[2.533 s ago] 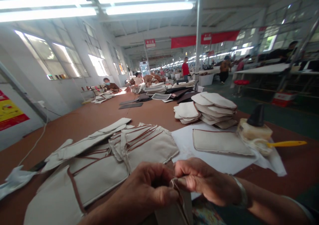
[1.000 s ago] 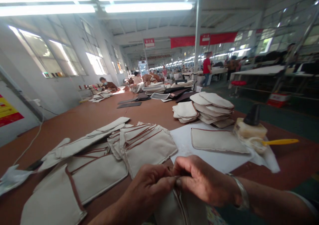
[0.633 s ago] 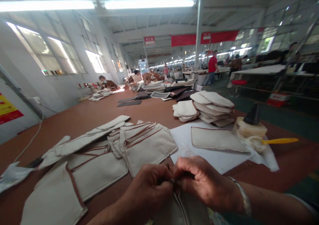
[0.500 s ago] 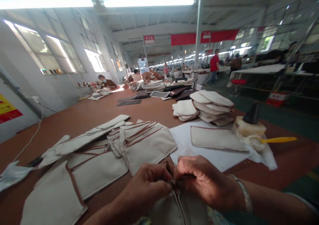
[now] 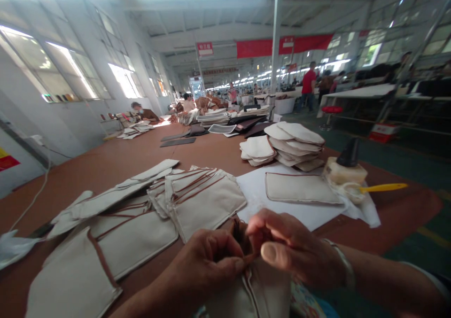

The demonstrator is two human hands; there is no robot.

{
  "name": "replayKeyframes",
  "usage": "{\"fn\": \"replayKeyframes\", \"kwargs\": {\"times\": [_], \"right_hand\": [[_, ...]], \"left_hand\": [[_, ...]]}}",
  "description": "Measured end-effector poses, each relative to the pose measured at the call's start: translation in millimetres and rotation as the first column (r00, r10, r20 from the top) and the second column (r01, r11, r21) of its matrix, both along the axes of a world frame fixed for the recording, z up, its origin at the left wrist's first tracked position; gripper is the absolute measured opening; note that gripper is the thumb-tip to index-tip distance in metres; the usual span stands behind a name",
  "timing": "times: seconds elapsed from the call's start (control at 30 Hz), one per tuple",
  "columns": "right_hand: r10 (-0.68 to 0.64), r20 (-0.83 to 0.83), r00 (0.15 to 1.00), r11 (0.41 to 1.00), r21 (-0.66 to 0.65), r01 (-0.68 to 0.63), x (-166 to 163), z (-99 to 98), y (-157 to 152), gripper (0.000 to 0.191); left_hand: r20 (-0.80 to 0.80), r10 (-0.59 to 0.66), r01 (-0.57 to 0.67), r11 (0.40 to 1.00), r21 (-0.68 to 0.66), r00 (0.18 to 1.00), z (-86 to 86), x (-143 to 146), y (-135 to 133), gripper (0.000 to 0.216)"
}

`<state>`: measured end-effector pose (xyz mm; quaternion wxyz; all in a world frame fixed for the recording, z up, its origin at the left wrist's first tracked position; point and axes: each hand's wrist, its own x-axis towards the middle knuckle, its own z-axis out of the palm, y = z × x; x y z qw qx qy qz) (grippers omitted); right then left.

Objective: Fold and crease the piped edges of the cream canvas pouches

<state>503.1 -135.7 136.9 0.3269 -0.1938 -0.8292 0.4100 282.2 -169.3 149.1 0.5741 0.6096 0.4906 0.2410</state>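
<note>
Low in front of me is a beige fabric panel, a seam running down its middle and brown material at its top end. My left hand is closed, thumb and forefinger pinching the panel's brown edge. Close beside it, my right hand has its thumb apart from the bent fingers. Its fingertips are at the brown edge, and I see nothing held between thumb and fingers. The palm side and lower fingers of the right hand are hidden.
Beige pieces with brown trim lie overlapped at left. Beyond the white paper stands a stack of beige pieces. A single panel, a glue bottle and a yellow-handled brush are at right. Other people work farther back.
My right thumb has come away from its fingers, where both hands were pinching the panel's top before. More of the brown material shows. The view has shifted slightly.
</note>
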Motion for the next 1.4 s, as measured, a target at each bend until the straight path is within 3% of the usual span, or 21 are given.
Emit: {"fn": "replayKeyframes", "kwargs": {"times": [0.1, 0.2, 0.3, 0.4, 0.57, 0.67, 0.73, 0.97, 1.1, 1.27, 1.4], "right_hand": [[0.023, 0.088, 0.996, 0.986, -0.165, -0.008, -0.5, 11.0, 3.9, 0.036], [0.097, 0.218, 0.971, 0.991, -0.110, -0.075, -3.5, 14.9, 7.7, 0.024], [0.081, 0.208, 0.975, 0.996, -0.063, -0.069, -6.7, 10.4, 7.8, 0.018], [0.058, 0.115, 0.992, 0.995, -0.088, -0.048, -7.6, 3.7, 5.7, 0.026], [0.089, 0.067, 0.994, 0.993, -0.082, -0.083, -3.0, 4.2, 2.2, 0.027], [0.107, 0.063, 0.992, 0.993, -0.063, -0.103, -0.8, 7.5, 1.3, 0.026], [0.115, 0.046, 0.992, 0.992, -0.058, -0.112, -0.6, 8.1, 1.2, 0.025], [0.132, -0.003, 0.991, 0.984, -0.119, -0.131, -0.6, 3.5, 2.3, 0.031], [0.123, 0.003, 0.992, 0.976, -0.182, -0.121, -0.4, -2.8, 5.5, 0.036], [0.116, 0.014, 0.993, 0.984, -0.141, -0.113, -2.1, -4.1, 7.7, 0.032], [0.103, 0.037, 0.994, 0.990, -0.104, -0.099, -2.3, -2.0, 7.9, 0.029]], "left_hand": [[-0.107, -0.019, 0.029, 0.995, 0.099, 0.994, 10.0, 2.7, -4.5, 0.028], [-0.165, -0.032, 0.064, 0.980, 0.190, 0.986, 16.3, 5.6, -7.5, 0.028], [-0.106, -0.037, 0.061, 0.970, 0.234, 0.994, 15.8, 6.2, -8.5, 0.029], [0.028, -0.091, 0.084, 0.981, 0.174, 0.995, 10.0, 1.8, -7.4, 0.033], [0.274, -0.105, 0.128, 0.989, -0.068, 0.956, 4.1, -12.4, -4.4, 0.037], [0.354, -0.063, 0.135, 0.974, -0.180, 0.933, 5.7, -15.9, -2.4, 0.032], [0.336, 0.003, 0.076, 0.972, -0.222, 0.942, 6.5, -14.0, -1.8, 0.026], [0.277, 0.135, -0.087, 0.980, -0.179, 0.951, 4.9, 2.3, -8.6, 0.014], [0.324, 0.148, -0.085, 0.976, -0.202, 0.935, 8.2, 4.1, -9.2, 0.008], [0.328, 0.189, -0.104, 0.960, -0.259, 0.926, 19.0, 5.3, -8.1, 0.010], [0.320, 0.229, -0.174, 0.966, -0.191, 0.919, 17.4, 10.5, -11.1, 0.008]]}}
